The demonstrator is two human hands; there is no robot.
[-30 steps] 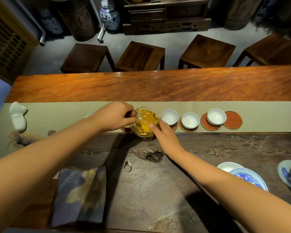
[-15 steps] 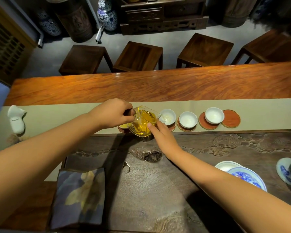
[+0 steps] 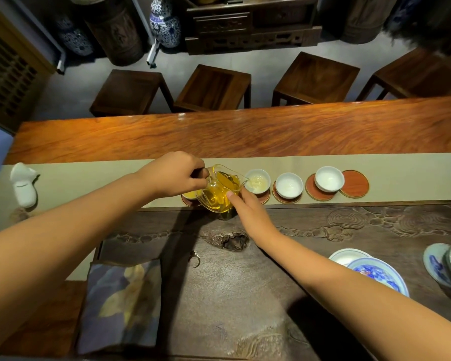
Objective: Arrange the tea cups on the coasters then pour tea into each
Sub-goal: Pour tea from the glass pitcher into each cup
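My left hand [image 3: 176, 174] grips the handle of a glass pitcher [image 3: 220, 190] of amber tea, tilted right with its spout over a white cup [image 3: 257, 180] that holds a little tea. My right hand [image 3: 246, 208] touches the pitcher's lower side with straight fingers. Left of the pitcher, a cup [image 3: 190, 195] with tea shows partly on its coaster. Further right, a white cup [image 3: 289, 185] sits on a coaster [image 3: 287, 198]. Another cup [image 3: 329, 179] sits on a red coaster [image 3: 317, 192], beside a bare coaster [image 3: 356, 184].
The cups stand on a beige runner [image 3: 89, 178] along a dark carved tea tray [image 3: 245, 282]. Blue-and-white dishes [image 3: 375, 273] and a lidded bowl [image 3: 445, 264] sit at the right. A folded cloth [image 3: 120, 306] lies near left, a white figurine [image 3: 22, 185] far left. Stools stand beyond the table.
The pitcher has tipped further to the right, bringing its spout over the second cup, and tea now shows in that cup. Both hands stayed on the pitcher.
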